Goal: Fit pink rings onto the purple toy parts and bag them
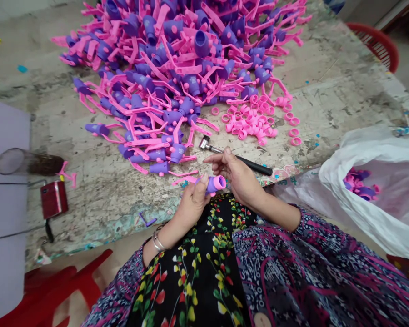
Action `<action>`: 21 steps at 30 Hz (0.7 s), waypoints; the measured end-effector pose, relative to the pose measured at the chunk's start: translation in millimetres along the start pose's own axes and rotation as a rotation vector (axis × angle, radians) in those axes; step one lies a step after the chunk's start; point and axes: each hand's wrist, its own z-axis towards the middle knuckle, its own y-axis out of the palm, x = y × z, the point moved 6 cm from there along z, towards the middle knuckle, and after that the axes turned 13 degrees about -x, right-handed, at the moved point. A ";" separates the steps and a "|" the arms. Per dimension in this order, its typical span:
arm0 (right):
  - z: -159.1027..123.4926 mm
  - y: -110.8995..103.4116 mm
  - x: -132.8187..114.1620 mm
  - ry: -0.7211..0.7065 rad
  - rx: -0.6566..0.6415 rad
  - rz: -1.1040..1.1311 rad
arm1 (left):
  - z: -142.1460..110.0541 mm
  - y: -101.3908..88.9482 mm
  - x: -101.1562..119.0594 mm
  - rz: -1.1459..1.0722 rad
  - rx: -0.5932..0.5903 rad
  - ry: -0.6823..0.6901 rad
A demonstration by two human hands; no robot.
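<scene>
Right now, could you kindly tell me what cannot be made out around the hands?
Head view:
- Purple fitting: its lower part hidden by the left hand.
- Small hammer: middle of handle hidden by the right hand.
- Pile of purple-and-pink parts: far end cut off by the top edge.
- Parts in the white plastic bag: partly hidden by its folds.

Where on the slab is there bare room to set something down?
Bare slab lies between the pink rings and the white bag, and between the red box and the purple-and-pink parts. The parts and rings crowd the middle.
</scene>
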 end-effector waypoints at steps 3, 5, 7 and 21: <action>2.3 8.2 -8.4 -0.042 -0.022 -0.004 | -1.0 3.0 8.2 0.080 -0.022 -0.001; 3.9 16.7 -9.7 -0.041 -0.065 0.062 | -1.6 3.3 10.5 0.135 -0.017 0.006; 4.9 24.7 -6.6 -0.010 -0.110 0.154 | -2.0 3.2 10.3 0.181 -0.011 0.022; 3.4 32.5 16.6 -0.006 -0.205 0.239 | -10.3 2.4 2.9 0.446 0.120 0.036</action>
